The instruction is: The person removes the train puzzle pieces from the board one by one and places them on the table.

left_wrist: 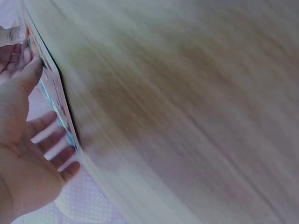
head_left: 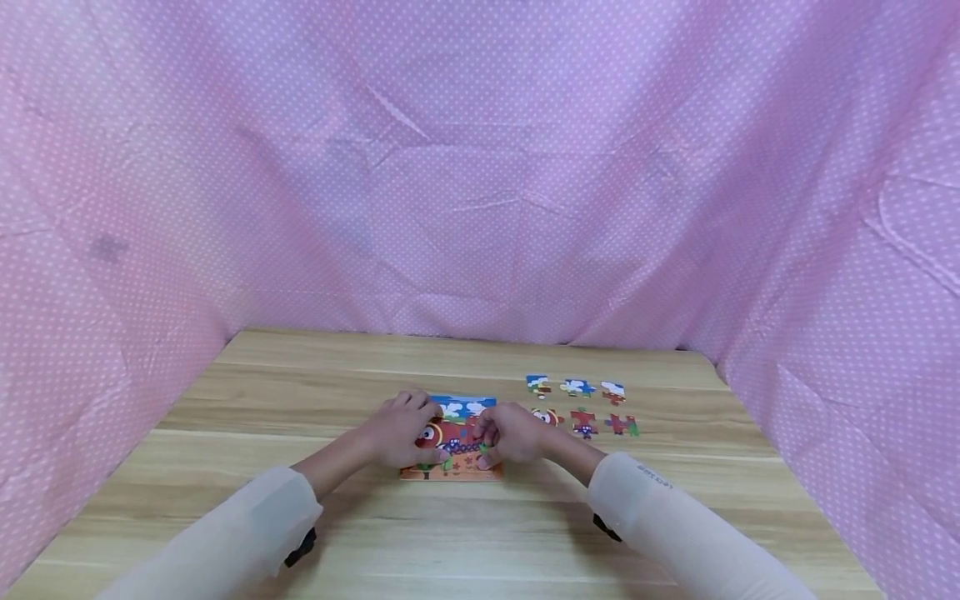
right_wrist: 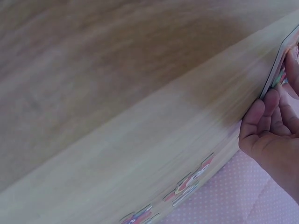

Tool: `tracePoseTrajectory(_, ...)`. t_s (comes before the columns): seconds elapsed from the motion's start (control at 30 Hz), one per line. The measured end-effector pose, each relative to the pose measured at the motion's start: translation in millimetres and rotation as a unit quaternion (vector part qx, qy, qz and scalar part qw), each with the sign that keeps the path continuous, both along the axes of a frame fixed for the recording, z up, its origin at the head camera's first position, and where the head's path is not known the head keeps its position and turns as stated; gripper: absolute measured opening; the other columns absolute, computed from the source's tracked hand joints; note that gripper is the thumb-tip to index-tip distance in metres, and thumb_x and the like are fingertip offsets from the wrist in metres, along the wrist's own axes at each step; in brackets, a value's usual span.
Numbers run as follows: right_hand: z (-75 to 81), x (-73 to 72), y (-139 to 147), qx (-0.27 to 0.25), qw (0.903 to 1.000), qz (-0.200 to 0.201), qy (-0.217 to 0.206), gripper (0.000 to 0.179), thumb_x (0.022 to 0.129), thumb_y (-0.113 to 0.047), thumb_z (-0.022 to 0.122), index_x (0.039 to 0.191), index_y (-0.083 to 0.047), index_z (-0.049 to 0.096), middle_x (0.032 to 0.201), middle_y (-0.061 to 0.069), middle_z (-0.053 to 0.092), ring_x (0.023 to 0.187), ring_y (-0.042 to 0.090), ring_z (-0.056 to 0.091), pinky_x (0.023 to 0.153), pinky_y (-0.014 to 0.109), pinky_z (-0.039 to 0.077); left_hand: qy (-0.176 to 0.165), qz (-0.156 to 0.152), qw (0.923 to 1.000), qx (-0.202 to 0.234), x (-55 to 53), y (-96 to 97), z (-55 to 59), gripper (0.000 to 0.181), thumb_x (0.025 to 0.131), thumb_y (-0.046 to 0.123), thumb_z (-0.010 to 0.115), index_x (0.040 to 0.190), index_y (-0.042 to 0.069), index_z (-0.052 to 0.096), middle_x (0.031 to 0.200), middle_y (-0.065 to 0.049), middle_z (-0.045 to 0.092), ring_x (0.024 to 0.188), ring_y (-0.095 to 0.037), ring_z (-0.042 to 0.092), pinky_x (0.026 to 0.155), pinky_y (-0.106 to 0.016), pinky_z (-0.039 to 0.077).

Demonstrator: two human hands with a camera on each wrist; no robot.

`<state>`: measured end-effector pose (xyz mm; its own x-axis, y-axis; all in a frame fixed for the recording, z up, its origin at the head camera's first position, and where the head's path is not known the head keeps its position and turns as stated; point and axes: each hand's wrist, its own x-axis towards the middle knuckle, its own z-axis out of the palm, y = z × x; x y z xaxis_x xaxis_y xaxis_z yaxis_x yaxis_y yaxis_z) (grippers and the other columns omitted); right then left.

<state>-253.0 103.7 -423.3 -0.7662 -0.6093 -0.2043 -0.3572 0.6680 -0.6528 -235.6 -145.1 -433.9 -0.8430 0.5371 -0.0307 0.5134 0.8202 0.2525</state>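
A puzzle board (head_left: 468,475) with a colourful cartoon picture lies flat on the table in the head view. My left hand (head_left: 408,429) rests on its left side, fingers spread, thumb across the lower picture; the left wrist view shows the same hand (left_wrist: 35,140) with fingertips along the board's edge. Over the right side, my right hand (head_left: 517,433) has curled fingers and seems to pinch a small red and green puzzle piece, mostly hidden by the fingers. In the right wrist view this hand (right_wrist: 273,121) touches the board's edge (right_wrist: 275,65).
Right of the board, several loose puzzle pieces (head_left: 583,422) lie in two rows, with blue-and-white ones (head_left: 577,387) farther back. The wooden table (head_left: 480,542) ends at a pink dotted cloth (head_left: 480,208) behind and at both sides.
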Motion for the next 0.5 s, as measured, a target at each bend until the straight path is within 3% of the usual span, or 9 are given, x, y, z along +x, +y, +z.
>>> tracePoseTrajectory(0.1, -0.4, -0.3, -0.1, 0.004, 1.0000, 0.002, 0.005, 0.027, 0.085, -0.015, 0.085, 0.107, -0.010, 0.069, 0.094, -0.001, 0.065, 0.087, 0.014, 0.059, 0.080, 0.030, 0.051, 0.002, -0.020, 0.9995, 0.024, -1.6, 1.5, -0.6, 0.060, 0.091, 0.055, 0.073, 0.134, 0.013, 0.061, 0.132, -0.004, 0.056, 0.122, -0.025, 0.048, 0.101, -0.048, 0.043)
tracePoseTrajectory(0.27, -0.5, -0.1, 0.1, 0.007, 0.9999, 0.004, 0.012, 0.029, 0.085, -0.015, 0.086, 0.108, -0.010, 0.069, 0.093, -0.002, 0.064, 0.086, 0.013, 0.059, 0.080, 0.028, 0.052, -0.007, -0.062, 0.9962, 0.060, -2.0, 2.9, -0.7, 0.046, 0.093, 0.042, 0.076, 0.127, 0.013, 0.070, 0.114, 0.002, 0.060, 0.102, -0.016, 0.053, 0.082, -0.033, 0.050)
tracePoseTrajectory(0.5, -1.3, -1.0, 0.4, 0.006, 0.9998, 0.007, 0.018, 0.029, 0.084, -0.016, 0.086, 0.106, -0.010, 0.069, 0.091, -0.003, 0.065, 0.085, 0.013, 0.059, 0.078, 0.027, 0.051, -0.036, -0.121, 0.9881, 0.088, -2.7, 3.6, 2.9, 0.026, 0.096, 0.027, 0.074, 0.116, 0.011, 0.077, 0.092, 0.007, 0.061, 0.079, -0.015, 0.056, 0.068, -0.024, 0.047)
